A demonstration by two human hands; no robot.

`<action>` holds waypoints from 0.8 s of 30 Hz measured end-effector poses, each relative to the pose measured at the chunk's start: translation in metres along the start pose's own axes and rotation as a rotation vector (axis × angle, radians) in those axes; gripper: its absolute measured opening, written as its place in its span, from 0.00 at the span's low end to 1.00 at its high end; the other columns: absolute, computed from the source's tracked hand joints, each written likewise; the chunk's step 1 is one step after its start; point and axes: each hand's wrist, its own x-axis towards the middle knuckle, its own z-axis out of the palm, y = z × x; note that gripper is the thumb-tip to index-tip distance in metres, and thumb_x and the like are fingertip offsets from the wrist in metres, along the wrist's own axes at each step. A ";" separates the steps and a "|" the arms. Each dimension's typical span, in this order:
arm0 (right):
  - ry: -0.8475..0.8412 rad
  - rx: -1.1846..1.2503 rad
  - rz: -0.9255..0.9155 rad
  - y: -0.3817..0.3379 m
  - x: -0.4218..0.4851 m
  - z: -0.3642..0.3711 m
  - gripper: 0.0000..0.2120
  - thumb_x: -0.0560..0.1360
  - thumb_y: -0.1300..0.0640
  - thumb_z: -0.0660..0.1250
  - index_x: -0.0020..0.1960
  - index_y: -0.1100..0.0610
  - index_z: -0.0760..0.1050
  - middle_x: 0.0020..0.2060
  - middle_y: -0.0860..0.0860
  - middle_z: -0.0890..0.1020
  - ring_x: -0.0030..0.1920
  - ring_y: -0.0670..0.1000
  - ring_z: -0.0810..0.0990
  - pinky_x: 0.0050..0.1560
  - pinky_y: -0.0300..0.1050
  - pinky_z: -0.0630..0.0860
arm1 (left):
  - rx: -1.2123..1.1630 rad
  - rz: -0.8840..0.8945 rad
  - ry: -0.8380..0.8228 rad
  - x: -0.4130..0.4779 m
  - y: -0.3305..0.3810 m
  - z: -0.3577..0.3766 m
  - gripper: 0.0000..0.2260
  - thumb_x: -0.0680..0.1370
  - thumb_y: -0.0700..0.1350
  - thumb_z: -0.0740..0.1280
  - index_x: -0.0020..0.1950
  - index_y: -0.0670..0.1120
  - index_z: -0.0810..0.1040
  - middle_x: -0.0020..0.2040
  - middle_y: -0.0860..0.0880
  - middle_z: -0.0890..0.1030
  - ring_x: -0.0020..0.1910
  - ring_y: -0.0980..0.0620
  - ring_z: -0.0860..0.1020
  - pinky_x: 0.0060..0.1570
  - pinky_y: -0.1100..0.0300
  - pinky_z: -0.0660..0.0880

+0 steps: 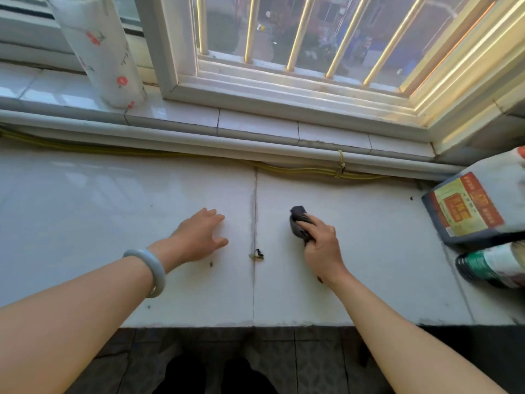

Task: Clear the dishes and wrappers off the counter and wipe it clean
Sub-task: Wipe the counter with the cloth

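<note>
Wipe phase, judging by the layout: no dishes or wrappers in view on the white table.

Right hand: fingers closed around a bunched dark cloth, pressed on the table just right of the centre seam. Left hand: fingers spread, holding nothing, palm down on or just above the table left of the seam; contact not clear.

Remaining dirt: small dark-and-tan scrap on the seam between the hands, dark speck near the left wrist, another speck far right near the jug.

Doing it well, probably: spread the cloth flatter for more contact, drag debris toward the front edge rather than into the seam, overlap passes, work along the seam since grime shows there. Jug and green-capped bottle likely need lifting to wipe beneath.

Unclear: jug and bottle cut off at right edge, labels unreadable. Cloth half hidden under the hand; wet or dry can't be told. Patterned roll on the sill cropped at top. Table's left and right ends out of view.
</note>
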 end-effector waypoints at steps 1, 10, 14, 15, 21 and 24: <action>0.055 -0.070 0.084 0.018 0.000 -0.017 0.28 0.64 0.75 0.55 0.58 0.62 0.81 0.62 0.57 0.79 0.57 0.65 0.77 0.58 0.42 0.67 | -0.012 0.001 0.000 -0.001 0.001 0.002 0.29 0.80 0.55 0.62 0.78 0.48 0.59 0.79 0.48 0.56 0.78 0.50 0.52 0.75 0.53 0.55; -0.008 -0.250 0.550 0.034 -0.048 -0.044 0.30 0.72 0.73 0.52 0.70 0.53 0.70 0.75 0.47 0.61 0.66 0.56 0.61 0.66 0.42 0.62 | 0.032 0.109 -0.013 0.025 0.075 0.012 0.27 0.80 0.53 0.61 0.77 0.49 0.60 0.78 0.48 0.58 0.78 0.49 0.54 0.73 0.49 0.59; -0.177 -0.179 0.334 0.011 -0.050 -0.024 0.29 0.72 0.68 0.52 0.72 0.55 0.69 0.75 0.48 0.63 0.67 0.56 0.62 0.71 0.40 0.59 | 0.104 0.159 -0.037 0.047 0.119 0.013 0.28 0.80 0.56 0.61 0.78 0.50 0.58 0.79 0.49 0.57 0.78 0.48 0.53 0.72 0.44 0.61; -0.146 -0.155 0.329 0.016 -0.045 -0.033 0.29 0.72 0.67 0.52 0.71 0.56 0.71 0.74 0.49 0.65 0.66 0.57 0.64 0.70 0.42 0.60 | 0.113 0.169 -0.047 0.052 0.130 0.014 0.29 0.80 0.56 0.61 0.78 0.51 0.57 0.79 0.49 0.56 0.78 0.48 0.52 0.72 0.43 0.61; 0.118 -0.234 0.517 0.086 0.009 -0.128 0.30 0.72 0.73 0.52 0.69 0.54 0.71 0.72 0.51 0.67 0.61 0.58 0.64 0.58 0.41 0.62 | 0.152 0.161 -0.110 0.079 0.173 0.020 0.31 0.79 0.57 0.61 0.79 0.56 0.52 0.80 0.50 0.50 0.79 0.45 0.46 0.71 0.37 0.59; 0.100 -0.287 0.625 0.125 0.048 -0.170 0.27 0.75 0.70 0.55 0.73 0.54 0.66 0.73 0.53 0.64 0.68 0.60 0.62 0.68 0.50 0.62 | 0.233 0.117 -0.149 0.091 0.180 0.031 0.32 0.77 0.59 0.63 0.77 0.57 0.52 0.79 0.49 0.49 0.78 0.42 0.46 0.66 0.35 0.63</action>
